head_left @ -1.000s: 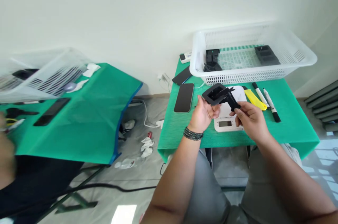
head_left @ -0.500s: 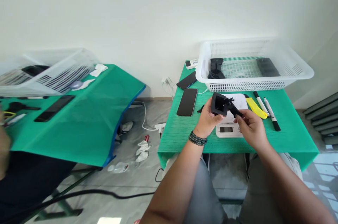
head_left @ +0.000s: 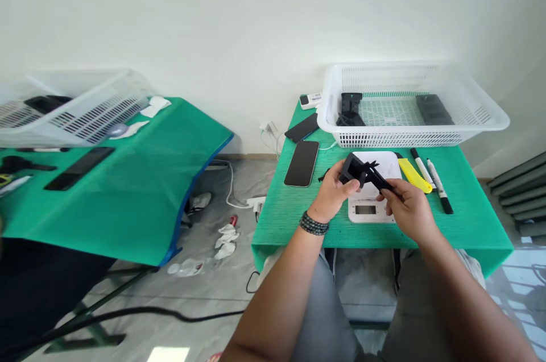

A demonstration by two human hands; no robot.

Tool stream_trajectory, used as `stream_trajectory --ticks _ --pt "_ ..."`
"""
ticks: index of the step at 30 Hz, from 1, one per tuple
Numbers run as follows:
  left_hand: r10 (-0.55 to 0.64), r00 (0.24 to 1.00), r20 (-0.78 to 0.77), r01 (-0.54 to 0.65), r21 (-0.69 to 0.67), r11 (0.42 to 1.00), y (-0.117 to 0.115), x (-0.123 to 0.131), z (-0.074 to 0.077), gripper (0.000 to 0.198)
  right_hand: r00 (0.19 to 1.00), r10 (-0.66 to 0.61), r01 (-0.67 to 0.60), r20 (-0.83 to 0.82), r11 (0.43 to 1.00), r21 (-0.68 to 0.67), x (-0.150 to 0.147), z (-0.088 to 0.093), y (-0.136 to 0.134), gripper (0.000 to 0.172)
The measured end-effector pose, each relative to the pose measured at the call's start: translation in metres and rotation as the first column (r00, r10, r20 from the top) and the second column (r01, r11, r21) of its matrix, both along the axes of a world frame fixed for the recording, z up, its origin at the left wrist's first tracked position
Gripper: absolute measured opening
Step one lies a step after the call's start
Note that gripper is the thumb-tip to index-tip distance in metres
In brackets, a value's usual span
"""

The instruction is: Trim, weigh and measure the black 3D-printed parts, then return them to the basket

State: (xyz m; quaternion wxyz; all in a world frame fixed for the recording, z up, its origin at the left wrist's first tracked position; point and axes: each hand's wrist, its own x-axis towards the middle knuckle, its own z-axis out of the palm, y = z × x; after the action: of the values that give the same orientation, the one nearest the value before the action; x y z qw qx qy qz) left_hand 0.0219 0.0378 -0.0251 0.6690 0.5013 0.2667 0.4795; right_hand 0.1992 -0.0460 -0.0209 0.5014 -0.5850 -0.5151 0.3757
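Note:
My left hand (head_left: 333,194) grips a black boxy plastic part (head_left: 352,169) just above a white digital scale (head_left: 370,204). My right hand (head_left: 407,208) pinches a thin black spiky piece (head_left: 377,176) that meets the boxy part's right side. Both hands hover over the near middle of the small green table (head_left: 294,214). A beaded bracelet sits on my left wrist.
A white basket (head_left: 413,136) at the back holds two black parts (head_left: 350,109) and a black tray (head_left: 433,108). A phone (head_left: 302,162), a yellow cutter (head_left: 413,175) and two markers (head_left: 435,178) lie on the table. A second green table (head_left: 128,191) with a basket stands left.
The boxy part has tilted from lying open-side-up to turned on edge, and both hands have dropped slightly toward the scale. The view has shifted a little.

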Motion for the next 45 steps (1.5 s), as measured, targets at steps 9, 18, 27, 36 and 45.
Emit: stream_trajectory --ticks 9,18,27,36,45 --pt "0.019 0.999 -0.026 -0.019 0.001 1.0 0.002 0.002 0.002 0.069 0.997 0.006 -0.008 0.076 1.0 0.024 0.0 0.003 0.001 0.024" --pt "0.064 0.998 -0.028 -0.065 -0.032 0.997 0.0 0.003 0.005 0.078 0.99 0.07 -0.073 0.119 0.997 0.024 0.005 0.006 0.001 0.025" --pt "0.029 0.999 -0.035 -0.029 -0.02 0.999 0.001 0.003 0.007 0.077 0.99 0.101 -0.104 0.095 0.994 0.026 0.008 0.004 0.001 0.031" --pt "0.054 0.999 0.009 -0.053 -0.03 0.998 0.003 0.004 0.001 0.077 0.999 -0.049 0.05 -0.022 0.997 0.058 -0.005 -0.005 0.007 0.034" --pt "0.107 0.994 -0.002 -0.107 0.012 0.994 0.009 -0.003 -0.004 0.072 0.955 -0.247 0.263 -0.163 0.961 0.087 0.003 0.009 0.006 0.032"
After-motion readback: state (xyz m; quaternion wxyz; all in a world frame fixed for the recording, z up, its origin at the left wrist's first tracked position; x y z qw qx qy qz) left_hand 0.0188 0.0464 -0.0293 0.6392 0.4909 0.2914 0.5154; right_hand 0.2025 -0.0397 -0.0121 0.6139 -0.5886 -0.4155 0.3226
